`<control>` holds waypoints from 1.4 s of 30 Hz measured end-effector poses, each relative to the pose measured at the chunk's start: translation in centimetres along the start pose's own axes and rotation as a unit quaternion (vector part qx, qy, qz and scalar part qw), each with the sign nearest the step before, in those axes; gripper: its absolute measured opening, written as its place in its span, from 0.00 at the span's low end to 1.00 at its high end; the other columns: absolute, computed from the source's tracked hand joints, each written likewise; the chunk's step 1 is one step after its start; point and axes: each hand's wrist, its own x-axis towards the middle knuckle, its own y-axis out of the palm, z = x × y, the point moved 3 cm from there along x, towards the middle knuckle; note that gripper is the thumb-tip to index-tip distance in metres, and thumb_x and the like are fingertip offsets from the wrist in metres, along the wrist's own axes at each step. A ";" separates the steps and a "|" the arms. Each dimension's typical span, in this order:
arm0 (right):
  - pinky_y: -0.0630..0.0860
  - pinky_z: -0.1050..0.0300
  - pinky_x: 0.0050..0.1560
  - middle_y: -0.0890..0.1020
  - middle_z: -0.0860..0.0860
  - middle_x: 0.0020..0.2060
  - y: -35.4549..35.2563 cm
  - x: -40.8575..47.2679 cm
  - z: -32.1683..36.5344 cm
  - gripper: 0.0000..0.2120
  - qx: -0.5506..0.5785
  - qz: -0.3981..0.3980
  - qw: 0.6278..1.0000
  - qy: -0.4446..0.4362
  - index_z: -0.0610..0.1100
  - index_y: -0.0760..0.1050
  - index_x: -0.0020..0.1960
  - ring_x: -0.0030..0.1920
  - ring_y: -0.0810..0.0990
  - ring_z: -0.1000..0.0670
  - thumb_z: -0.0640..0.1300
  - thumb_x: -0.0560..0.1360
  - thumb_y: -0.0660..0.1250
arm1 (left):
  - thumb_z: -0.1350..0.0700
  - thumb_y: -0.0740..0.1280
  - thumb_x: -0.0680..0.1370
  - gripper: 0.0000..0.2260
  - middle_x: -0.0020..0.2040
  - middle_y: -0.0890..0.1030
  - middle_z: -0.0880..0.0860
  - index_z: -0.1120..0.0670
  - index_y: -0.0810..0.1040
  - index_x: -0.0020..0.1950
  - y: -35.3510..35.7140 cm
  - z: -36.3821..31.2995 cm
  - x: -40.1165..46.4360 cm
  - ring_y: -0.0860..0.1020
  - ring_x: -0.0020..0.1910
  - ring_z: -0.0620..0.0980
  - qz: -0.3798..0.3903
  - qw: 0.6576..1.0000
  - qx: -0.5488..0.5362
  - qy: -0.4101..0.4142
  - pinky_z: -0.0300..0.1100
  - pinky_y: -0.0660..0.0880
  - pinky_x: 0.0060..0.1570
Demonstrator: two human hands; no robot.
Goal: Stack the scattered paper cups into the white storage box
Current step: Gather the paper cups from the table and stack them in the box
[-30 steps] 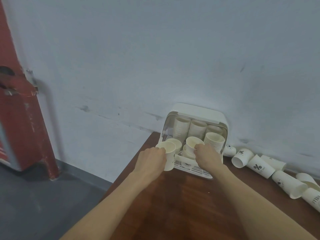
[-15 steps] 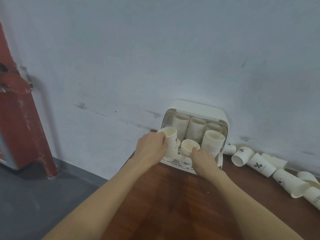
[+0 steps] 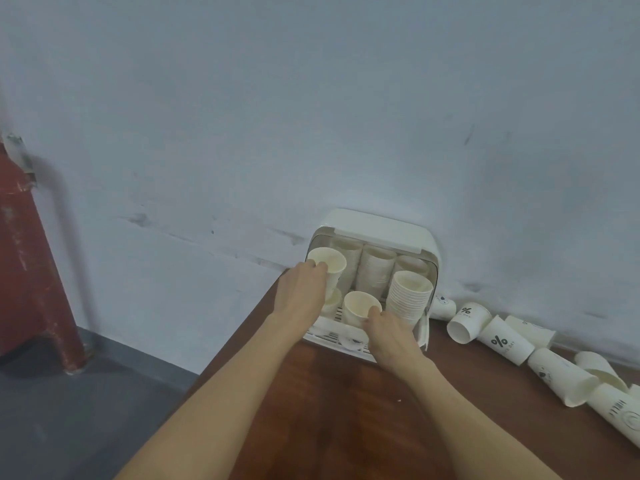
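At the far left a red metal post (image 3: 24, 271) stands on the grey floor (image 3: 69, 410) against the pale wall (image 3: 311, 98). The dark wooden worktop (image 3: 339, 410) runs from the middle to the right edge, its far side against the wall.

The left hand (image 3: 300, 296) reaches over the left front of the white storage box (image 3: 381, 226), its grip curled around a raised paper cup (image 3: 327, 260) held upright with the mouth open toward the camera. Under that cup, partly hidden by the hand, another cup (image 3: 333, 299) sits in the box.

The box stands open at the worktop's back edge, with tall stacks of cups (image 3: 376, 271) along its rear. The right hand (image 3: 389, 332) rests at the box's front ledge, its grip pinching the near rim of a second cup (image 3: 360, 306) standing upright in the box. Just right of that hand stands a front stack of cups (image 3: 410, 297).

Right of the box, scattered cups (image 3: 505, 342) lie on their sides in a row along the wall, several touching, some printed with a percent sign.
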 end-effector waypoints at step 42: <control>0.72 0.50 0.51 0.79 0.42 0.58 -2.3 -2.3 -0.9 0.30 0.298 -0.008 0.950 0.089 0.47 0.59 0.74 0.54 0.76 0.43 0.33 0.74 0.56 | 0.56 0.56 0.81 0.12 0.57 0.76 0.54 0.54 0.69 0.63 0.3 -3.6 -6.4 0.76 0.54 0.57 0.129 0.985 -0.117 -0.002 0.50 0.74 0.47</control>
